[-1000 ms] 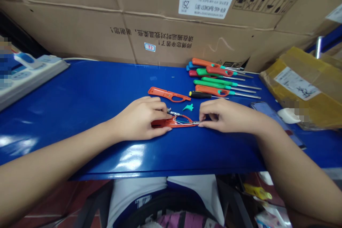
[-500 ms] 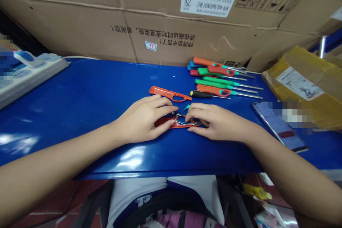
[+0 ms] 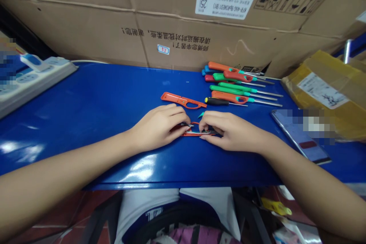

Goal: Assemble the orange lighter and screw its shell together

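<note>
An opened orange lighter half-shell (image 3: 194, 132) with wires and small metal parts inside lies on the blue table (image 3: 94, 103). My left hand (image 3: 160, 126) covers its left end, fingers curled and pressing on it. My right hand (image 3: 225, 129) pinches the shell's right part, fingertips at the inner parts. The matching orange cover half (image 3: 182, 100) lies just beyond, and a small teal trigger piece (image 3: 201, 114) peeks out between my hands.
A row of long-nosed lighters (image 3: 237, 84) in orange, green and red lies at the back right, with a black-handled screwdriver (image 3: 220, 102) beside them. A phone (image 3: 300, 133) and a yellow parcel (image 3: 328, 91) sit at the right, a power strip (image 3: 31, 76) at the left, cardboard boxes (image 3: 171, 15) behind.
My right hand slid left from the shell's tip onto its middle. My left hand closed in over the left end. The phone at the right came fully into sight.
</note>
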